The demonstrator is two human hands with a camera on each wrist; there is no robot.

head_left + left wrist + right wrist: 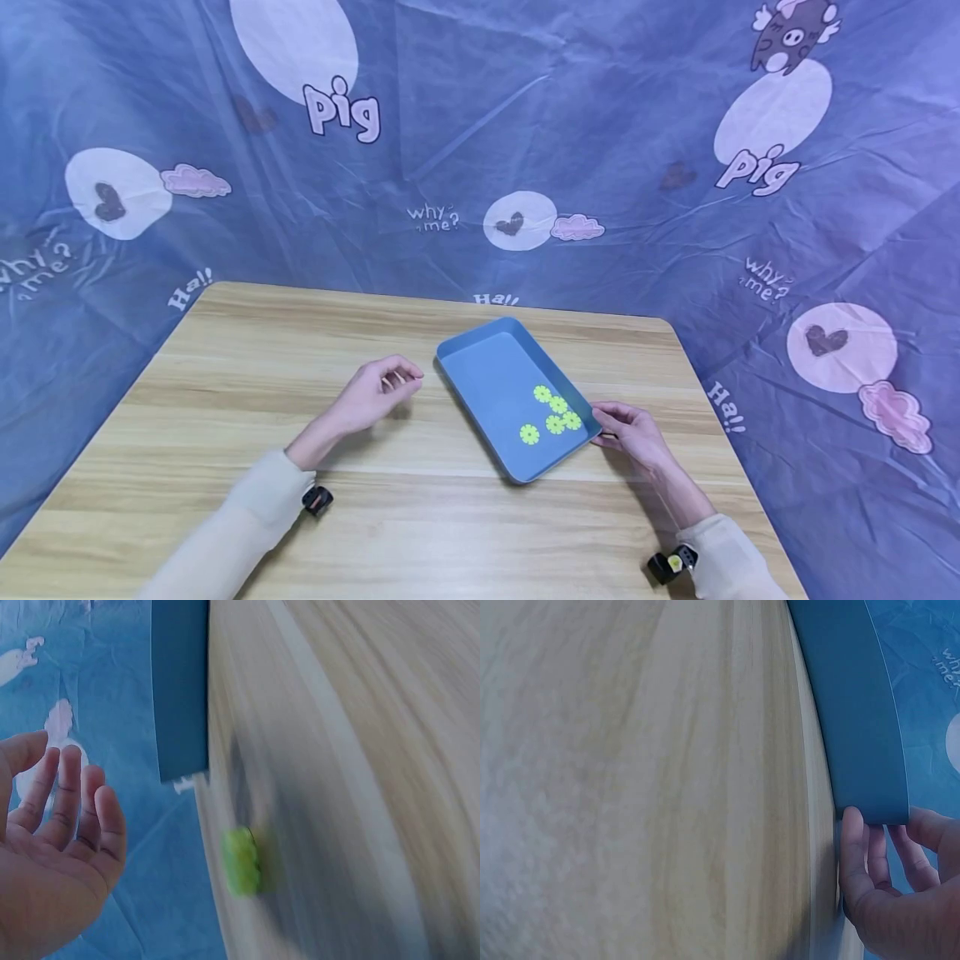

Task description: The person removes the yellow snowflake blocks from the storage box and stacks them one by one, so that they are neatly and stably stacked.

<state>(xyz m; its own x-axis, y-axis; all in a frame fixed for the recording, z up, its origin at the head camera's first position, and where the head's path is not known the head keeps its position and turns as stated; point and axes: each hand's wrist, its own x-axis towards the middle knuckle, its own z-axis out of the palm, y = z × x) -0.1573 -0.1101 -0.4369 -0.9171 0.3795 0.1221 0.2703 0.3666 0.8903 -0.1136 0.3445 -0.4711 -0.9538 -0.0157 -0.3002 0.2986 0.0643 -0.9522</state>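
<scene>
A blue rectangular tray [487, 383] lies at a slant on the wooden table, with several yellow-green flower-shaped pieces [555, 425] near its right-hand end. My right hand [633, 433] grips the tray's right corner; in the right wrist view its fingertips and thumb [930, 829] meet the blue tray wall [862, 712]. Left of the tray, my left hand [375, 392] hovers with loosely bent fingers [71, 787] and nothing between them. The left wrist view also shows a blurred green piece [241, 862] close to the tabletop, which the head view does not reveal.
The light wooden table [420, 533] has its back edge close to a blue printed cloth [420, 150] that hangs around the back and sides. A black device [317, 500] sits on the left wrist, another black device [663, 568] on the right.
</scene>
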